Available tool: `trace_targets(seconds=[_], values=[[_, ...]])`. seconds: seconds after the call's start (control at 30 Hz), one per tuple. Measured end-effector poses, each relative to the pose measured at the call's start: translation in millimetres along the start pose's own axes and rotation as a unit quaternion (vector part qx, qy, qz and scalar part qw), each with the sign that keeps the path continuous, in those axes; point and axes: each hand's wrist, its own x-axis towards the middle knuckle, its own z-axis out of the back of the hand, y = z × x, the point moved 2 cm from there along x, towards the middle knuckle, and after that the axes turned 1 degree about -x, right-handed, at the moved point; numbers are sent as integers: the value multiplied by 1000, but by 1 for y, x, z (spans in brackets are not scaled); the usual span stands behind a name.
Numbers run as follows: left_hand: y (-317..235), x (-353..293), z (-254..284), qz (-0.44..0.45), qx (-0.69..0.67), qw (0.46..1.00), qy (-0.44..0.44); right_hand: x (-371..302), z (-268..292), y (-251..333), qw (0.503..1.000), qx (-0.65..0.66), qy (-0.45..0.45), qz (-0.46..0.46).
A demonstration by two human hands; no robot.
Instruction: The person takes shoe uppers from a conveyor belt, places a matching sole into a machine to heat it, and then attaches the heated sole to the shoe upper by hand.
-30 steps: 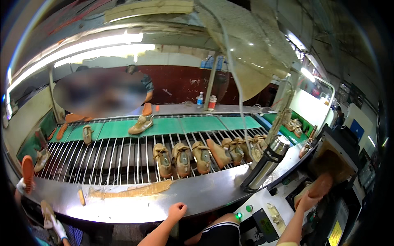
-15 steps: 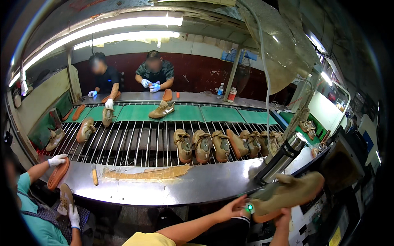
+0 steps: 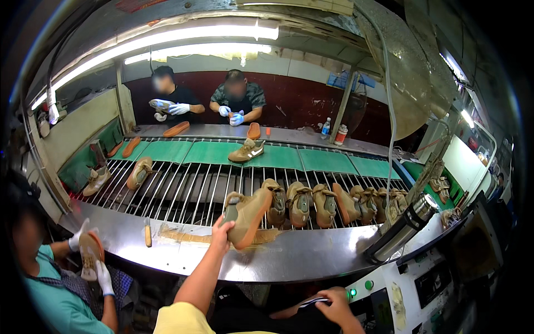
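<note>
My left hand (image 3: 221, 236) grips a brown lace-up shoe (image 3: 247, 216) by its heel end. The shoe tilts, toe toward me, over the metal table edge (image 3: 311, 257), its orange-brown sole turned to the right. Just beyond it a row of similar brown shoes (image 3: 299, 205) stands on the metal rollers (image 3: 183, 192); the held shoe partly covers the nearest one. Low at the right, my right hand (image 3: 335, 305) hovers near my dark trouser leg, beside a white machine panel with green buttons (image 3: 369, 285). Its fingers are loosely bent and apart, with nothing visible in them.
A steel flask (image 3: 403, 228) stands at the table's right end. A wooden-handled tool (image 3: 148, 232) lies on the left part. Green mats (image 3: 214, 153) cover the far rollers, with another shoe (image 3: 246, 150) there. Co-workers sit opposite; one at left holds a shoe and sole (image 3: 90, 253).
The shoe has swung from the right, where both my hands were at it, to the row, now in my left hand alone. A far co-worker has lifted a shoe. The view has turned left.
</note>
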Motion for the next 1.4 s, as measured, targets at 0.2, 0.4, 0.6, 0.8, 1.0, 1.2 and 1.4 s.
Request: trace_targets(seconds=[0.2, 0.4, 0.6, 0.8, 1.0, 1.2, 1.4], values=[[22, 132, 34, -172, 485, 854, -75, -6, -58, 49, 998, 36, 50, 9], [83, 123, 10, -189, 558, 807, -36, 26, -88, 43, 997, 35, 65, -17], [31, 115, 63, -133, 495, 857, 55, 127, -128, 45, 994, -26, 54, 92], [-113, 142, 186, -253, 576, 770, -109, 212, -204, 65, 949, -239, 35, 201], [-257, 197, 342, -279, 759, 499, -311, 223, -207, 97, 942, -249, 114, 196], [-287, 259, 406, -143, 754, 498, -403, 229, -217, 65, 944, -239, 170, 152], [-313, 314, 424, -122, 785, 477, -375, 226, -225, 60, 950, -236, 148, 138]])
